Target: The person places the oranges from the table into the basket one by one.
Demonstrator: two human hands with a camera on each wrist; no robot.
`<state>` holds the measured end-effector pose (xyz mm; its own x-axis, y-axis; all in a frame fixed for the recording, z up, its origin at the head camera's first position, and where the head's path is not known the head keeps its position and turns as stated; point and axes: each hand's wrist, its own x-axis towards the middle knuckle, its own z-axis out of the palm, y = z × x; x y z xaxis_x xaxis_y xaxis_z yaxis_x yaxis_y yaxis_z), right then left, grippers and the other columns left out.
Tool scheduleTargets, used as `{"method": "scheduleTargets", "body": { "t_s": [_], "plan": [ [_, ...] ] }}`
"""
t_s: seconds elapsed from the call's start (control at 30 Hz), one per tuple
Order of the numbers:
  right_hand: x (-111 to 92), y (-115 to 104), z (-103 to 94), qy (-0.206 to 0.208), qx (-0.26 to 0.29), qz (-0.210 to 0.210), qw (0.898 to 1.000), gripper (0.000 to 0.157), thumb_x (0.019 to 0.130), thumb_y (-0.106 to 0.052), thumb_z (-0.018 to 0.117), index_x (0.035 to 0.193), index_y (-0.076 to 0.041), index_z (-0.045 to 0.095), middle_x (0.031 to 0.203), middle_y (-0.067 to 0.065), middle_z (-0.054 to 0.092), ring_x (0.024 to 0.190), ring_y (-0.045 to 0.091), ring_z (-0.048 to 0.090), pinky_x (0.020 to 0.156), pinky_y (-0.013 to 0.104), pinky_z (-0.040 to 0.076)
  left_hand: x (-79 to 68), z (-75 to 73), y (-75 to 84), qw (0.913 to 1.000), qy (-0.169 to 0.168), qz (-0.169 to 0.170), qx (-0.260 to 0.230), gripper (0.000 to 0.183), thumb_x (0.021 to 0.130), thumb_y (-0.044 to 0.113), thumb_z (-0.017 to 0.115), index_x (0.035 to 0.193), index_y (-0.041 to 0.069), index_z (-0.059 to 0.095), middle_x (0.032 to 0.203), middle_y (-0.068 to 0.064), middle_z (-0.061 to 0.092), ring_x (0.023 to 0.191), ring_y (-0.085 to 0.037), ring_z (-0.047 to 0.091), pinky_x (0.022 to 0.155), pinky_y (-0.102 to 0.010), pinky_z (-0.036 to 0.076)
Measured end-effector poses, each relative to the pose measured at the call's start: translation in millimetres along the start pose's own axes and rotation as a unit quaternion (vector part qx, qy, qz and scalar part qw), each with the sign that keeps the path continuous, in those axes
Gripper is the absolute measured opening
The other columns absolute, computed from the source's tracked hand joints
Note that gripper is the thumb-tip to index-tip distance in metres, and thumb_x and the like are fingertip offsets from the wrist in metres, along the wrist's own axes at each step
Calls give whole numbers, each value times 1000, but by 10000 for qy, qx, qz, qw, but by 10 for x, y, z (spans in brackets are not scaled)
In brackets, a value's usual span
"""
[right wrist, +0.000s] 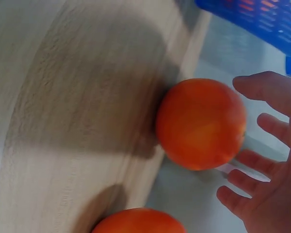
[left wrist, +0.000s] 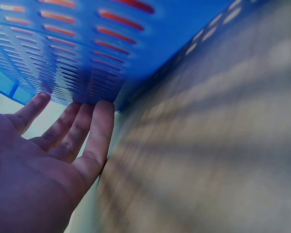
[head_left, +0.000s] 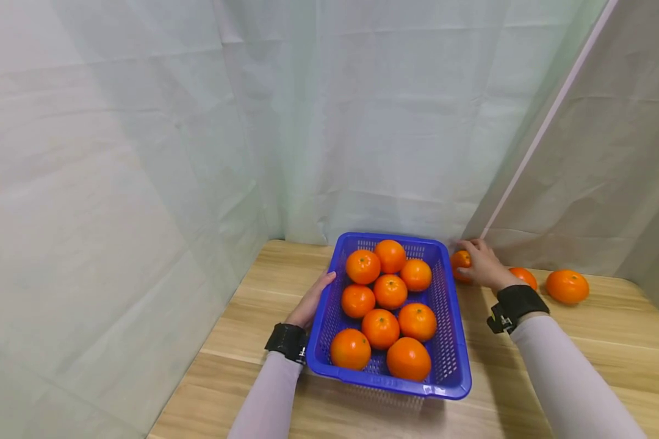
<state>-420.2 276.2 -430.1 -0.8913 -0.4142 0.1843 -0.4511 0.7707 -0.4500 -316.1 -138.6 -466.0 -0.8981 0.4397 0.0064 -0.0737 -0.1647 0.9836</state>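
A blue plastic basket (head_left: pixel 451 341) with slotted walls stands on the table, several oranges (head_left: pixel 381 328) lying inside it. At its left side, my left hand (head_left: pixel 310 300) touches the outer wall with extended fingertips (left wrist: pixel 101 116); the left wrist view shows the palm apart from the wall. To the right of the basket, my right hand (head_left: pixel 487 267) is spread around a single orange (right wrist: pixel 201 124) on the table. In the right wrist view its thumb and fingers are extended beside that fruit, not curled round it; whether the thumb tip touches it is hard to tell.
Two more oranges rest near the table's back edge on the right, one partly behind my right wrist (head_left: pixel 523 277) and another orange (head_left: pixel 567 286) farther right. Pale cloth (head_left: pixel 390 122) hangs behind the wooden table (head_left: pixel 241 329) and along its left side.
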Motion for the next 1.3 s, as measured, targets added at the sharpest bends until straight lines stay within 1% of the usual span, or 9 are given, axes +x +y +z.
{"method": "scheduleTargets", "body": {
  "t_s": [0.23, 0.4, 0.47, 0.57, 0.67, 0.8, 0.9, 1.1, 1.3],
  "plan": [
    [52, 73, 64, -17, -26, 76, 10000, 65, 84, -10, 70, 139, 3, 37, 130, 40, 31, 113, 60, 32, 95, 73, 30, 8, 17, -6, 9999, -12, -33, -106, 55, 103, 48, 27, 153, 34, 9, 155, -12, 24, 134, -35, 36, 103, -56, 38],
    [73, 115, 90, -71, -28, 141, 9999, 67, 85, -11, 70, 141, 2, 35, 132, 39, 29, 115, 60, 30, 96, 74, 28, 20, 33, 0, 10000, 25, -46, -37, 56, 102, 49, 29, 153, 36, 8, 156, -11, 22, 133, -36, 36, 100, -60, 39],
    [80, 120, 102, -104, -48, 157, 9998, 67, 85, -12, 70, 140, 2, 35, 132, 40, 29, 116, 60, 29, 96, 75, 27, 17, 34, 10, 9999, 8, -102, -5, 56, 102, 50, 29, 153, 38, 8, 156, -10, 22, 134, -36, 36, 99, -60, 40],
    [83, 117, 127, -188, -68, 182, 9996, 68, 86, -19, 70, 140, 3, 36, 133, 40, 28, 117, 61, 28, 96, 75, 26, 9, 37, 14, 9999, -19, -164, 3, 56, 102, 51, 29, 152, 40, 9, 156, -9, 22, 133, -35, 36, 99, -59, 41],
    [82, 119, 167, -218, -110, 164, 9996, 69, 85, -24, 71, 138, 4, 37, 133, 41, 29, 116, 61, 29, 96, 75, 27, 1, 43, 11, 9998, -47, -190, -34, 55, 102, 51, 29, 152, 40, 9, 156, -9, 22, 133, -35, 36, 98, -60, 41],
    [85, 144, 226, -115, -171, 128, 9997, 65, 85, -25, 72, 134, 4, 41, 129, 41, 31, 110, 60, 33, 93, 72, 33, -5, 53, 12, 9997, -45, -216, -84, 56, 101, 52, 29, 152, 41, 9, 156, -10, 22, 133, -36, 37, 98, -60, 41],
    [89, 173, 264, -49, -200, 148, 9997, 64, 84, -25, 72, 132, 4, 41, 127, 41, 31, 106, 60, 34, 91, 70, 34, -5, 57, 13, 9997, -6, -207, -91, 56, 101, 52, 30, 152, 41, 9, 156, -10, 22, 133, -37, 37, 97, -61, 42],
    [67, 216, 297, -29, -99, 365, 9993, 62, 85, -26, 72, 132, 0, 40, 130, 38, 27, 110, 60, 30, 92, 72, 33, 16, 73, 5, 9999, -2, -123, 27, 57, 102, 50, 30, 153, 37, 9, 156, -13, 21, 133, -39, 36, 98, -61, 41],
    [26, 229, 286, 66, 45, 410, 9991, 60, 86, -27, 71, 130, 0, 41, 129, 36, 28, 109, 60, 29, 90, 72, 34, 32, 69, -4, 9999, -42, -94, 53, 55, 102, 50, 29, 152, 38, 10, 157, -11, 20, 134, -37, 34, 99, -60, 40]
  ]
}}
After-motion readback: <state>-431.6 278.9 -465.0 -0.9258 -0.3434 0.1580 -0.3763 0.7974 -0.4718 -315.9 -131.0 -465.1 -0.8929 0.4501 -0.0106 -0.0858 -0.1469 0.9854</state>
